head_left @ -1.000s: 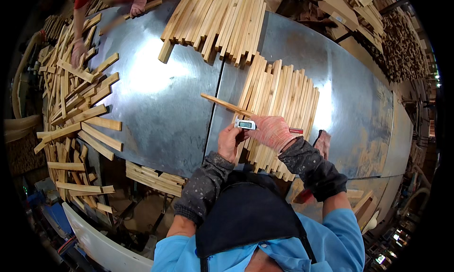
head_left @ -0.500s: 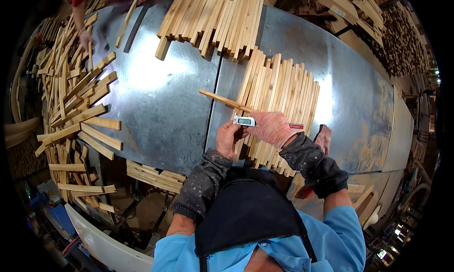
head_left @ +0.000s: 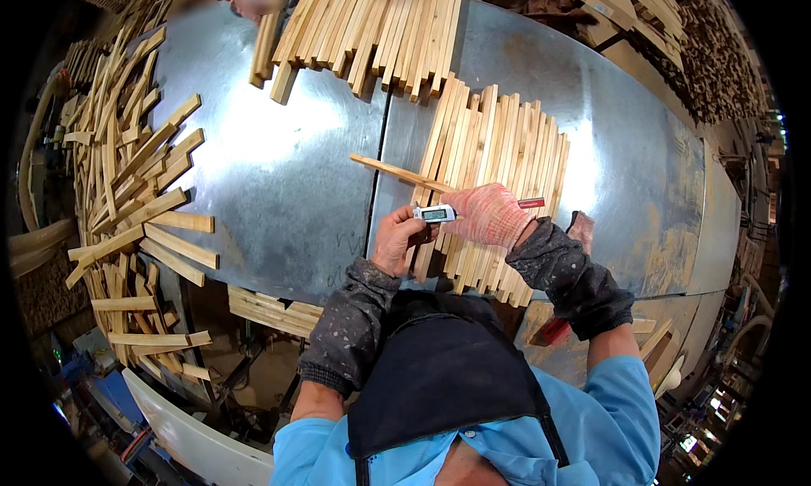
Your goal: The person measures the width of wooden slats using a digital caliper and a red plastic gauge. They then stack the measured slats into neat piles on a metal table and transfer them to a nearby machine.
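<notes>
My bare left hand (head_left: 394, 239) is closed, with thumb and fingers gripping the left end of a digital caliper (head_left: 435, 213) with a small grey display. My right hand (head_left: 488, 214), in a pinkish knit glove, is closed around the other side of the caliper and a thin wooden strip (head_left: 397, 174). That strip slants out to the upper left from the glove. Behind the glove a narrow red piece (head_left: 530, 203) pokes out; I cannot tell what it belongs to. Under both hands lies a row of wooden strips (head_left: 498, 140), side by side.
A second row of strips (head_left: 372, 30) lies at the far side of the metal table (head_left: 270, 190). Loose wood pieces (head_left: 160, 203) pile up at the left edge. A loose glove (head_left: 581, 231) rests right of my forearm. Another person's hands (head_left: 258, 0) work at the far left.
My hands have shifted only slightly, still with the caliper and strip. The other person's hands have moved right, and wood pieces now stand beside the far row.
</notes>
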Demonstrator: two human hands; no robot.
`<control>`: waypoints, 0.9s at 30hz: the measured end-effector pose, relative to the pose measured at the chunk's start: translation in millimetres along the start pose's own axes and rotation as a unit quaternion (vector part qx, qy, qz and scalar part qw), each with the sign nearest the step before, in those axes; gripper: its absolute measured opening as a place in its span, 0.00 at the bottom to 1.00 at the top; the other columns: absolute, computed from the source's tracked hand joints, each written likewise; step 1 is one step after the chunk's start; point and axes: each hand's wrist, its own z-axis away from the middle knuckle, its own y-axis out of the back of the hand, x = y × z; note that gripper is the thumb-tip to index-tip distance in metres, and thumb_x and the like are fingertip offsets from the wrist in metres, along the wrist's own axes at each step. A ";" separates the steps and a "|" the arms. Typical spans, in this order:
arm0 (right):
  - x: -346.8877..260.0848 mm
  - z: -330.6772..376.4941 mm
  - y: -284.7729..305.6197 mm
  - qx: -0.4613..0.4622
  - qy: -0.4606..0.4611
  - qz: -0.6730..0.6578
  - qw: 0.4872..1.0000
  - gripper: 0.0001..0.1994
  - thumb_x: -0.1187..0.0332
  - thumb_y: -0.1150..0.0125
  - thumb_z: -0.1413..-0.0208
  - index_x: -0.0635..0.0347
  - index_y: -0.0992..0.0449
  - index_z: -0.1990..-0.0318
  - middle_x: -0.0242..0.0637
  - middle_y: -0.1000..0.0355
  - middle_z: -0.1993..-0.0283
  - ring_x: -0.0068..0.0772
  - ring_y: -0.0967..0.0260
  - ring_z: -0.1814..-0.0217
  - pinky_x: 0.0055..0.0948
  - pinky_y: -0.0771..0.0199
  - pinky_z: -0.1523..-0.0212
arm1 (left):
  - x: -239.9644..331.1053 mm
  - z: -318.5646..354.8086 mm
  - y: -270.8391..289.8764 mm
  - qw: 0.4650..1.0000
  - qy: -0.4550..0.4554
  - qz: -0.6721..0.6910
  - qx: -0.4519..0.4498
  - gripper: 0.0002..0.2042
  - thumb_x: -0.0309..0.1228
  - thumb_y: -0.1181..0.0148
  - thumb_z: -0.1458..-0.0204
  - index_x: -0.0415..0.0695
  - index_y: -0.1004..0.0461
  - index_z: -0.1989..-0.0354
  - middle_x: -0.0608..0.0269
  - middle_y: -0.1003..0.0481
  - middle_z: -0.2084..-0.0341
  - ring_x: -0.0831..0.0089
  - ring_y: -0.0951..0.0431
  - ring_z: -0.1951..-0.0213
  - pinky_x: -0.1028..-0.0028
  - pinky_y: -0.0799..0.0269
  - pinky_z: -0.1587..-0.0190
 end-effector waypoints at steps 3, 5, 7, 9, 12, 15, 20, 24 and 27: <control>-0.2 -2.4 -1.7 -0.007 0.000 0.015 1.000 0.16 0.48 0.37 0.37 0.51 0.21 0.58 0.40 0.19 0.67 0.48 0.18 0.60 0.46 0.20 0.61 | -1.0 -0.2 3.5 1.000 0.000 -0.020 -0.002 0.04 0.22 0.44 0.40 0.40 0.23 0.60 0.58 0.18 0.65 0.68 0.14 0.62 0.64 0.15 0.50; -0.4 -4.0 -2.6 -0.014 0.001 0.021 1.000 0.17 0.48 0.37 0.38 0.51 0.20 0.58 0.41 0.19 0.67 0.48 0.18 0.61 0.46 0.20 0.61 | -2.5 -0.7 5.0 1.000 0.005 -0.023 0.003 0.04 0.22 0.44 0.40 0.40 0.23 0.60 0.58 0.18 0.66 0.68 0.14 0.63 0.64 0.15 0.51; -0.8 -4.7 -4.7 -0.005 0.007 0.020 1.000 0.17 0.48 0.37 0.38 0.51 0.20 0.59 0.41 0.19 0.67 0.49 0.18 0.61 0.46 0.20 0.61 | -5.2 -2.3 7.8 1.000 0.006 -0.026 0.002 0.05 0.22 0.44 0.40 0.39 0.22 0.59 0.58 0.17 0.65 0.68 0.14 0.63 0.64 0.15 0.51; -0.7 -6.1 -5.8 -0.007 0.007 0.020 1.000 0.17 0.46 0.37 0.38 0.50 0.21 0.58 0.41 0.19 0.67 0.49 0.18 0.61 0.46 0.20 0.61 | -6.5 -2.7 9.1 1.000 0.007 -0.025 0.004 0.05 0.22 0.43 0.40 0.38 0.22 0.59 0.57 0.17 0.65 0.68 0.14 0.63 0.65 0.15 0.52; 0.2 -7.4 -5.2 -0.025 -0.004 0.013 1.000 0.19 0.45 0.36 0.38 0.49 0.22 0.57 0.40 0.19 0.65 0.48 0.18 0.60 0.45 0.20 0.60 | 1.9 1.7 2.8 1.000 0.018 -0.020 0.006 0.04 0.22 0.42 0.40 0.36 0.23 0.60 0.57 0.17 0.66 0.70 0.15 0.64 0.67 0.16 0.54; -1.3 -7.2 -4.1 -0.034 -0.009 0.005 0.999 0.18 0.45 0.36 0.39 0.49 0.22 0.56 0.40 0.19 0.64 0.48 0.18 0.60 0.45 0.20 0.60 | 7.3 4.1 3.1 0.999 0.033 -0.027 0.002 0.06 0.22 0.42 0.39 0.34 0.22 0.57 0.57 0.17 0.65 0.70 0.15 0.63 0.68 0.16 0.53; 1.4 -10.1 -10.1 -0.026 -0.003 0.011 1.000 0.17 0.46 0.35 0.39 0.49 0.21 0.56 0.39 0.19 0.64 0.47 0.18 0.58 0.45 0.21 0.59 | 3.6 1.6 6.6 0.999 0.008 -0.049 -0.012 0.09 0.24 0.42 0.39 0.33 0.22 0.54 0.57 0.17 0.64 0.70 0.15 0.62 0.69 0.16 0.53; 3.2 -9.7 -12.4 -0.023 0.001 0.006 1.000 0.17 0.47 0.35 0.39 0.49 0.22 0.56 0.39 0.19 0.64 0.47 0.18 0.58 0.45 0.21 0.58 | 3.1 2.9 5.0 0.999 0.016 -0.048 0.001 0.09 0.24 0.43 0.38 0.33 0.22 0.54 0.57 0.17 0.64 0.71 0.15 0.62 0.70 0.16 0.53; -1.0 -7.5 -5.9 -0.037 -0.002 0.006 0.999 0.18 0.46 0.35 0.38 0.50 0.22 0.56 0.39 0.19 0.65 0.48 0.18 0.59 0.45 0.20 0.59 | 5.9 4.8 2.9 0.999 0.026 -0.042 0.005 0.09 0.24 0.43 0.38 0.32 0.22 0.53 0.57 0.17 0.64 0.71 0.15 0.62 0.70 0.16 0.53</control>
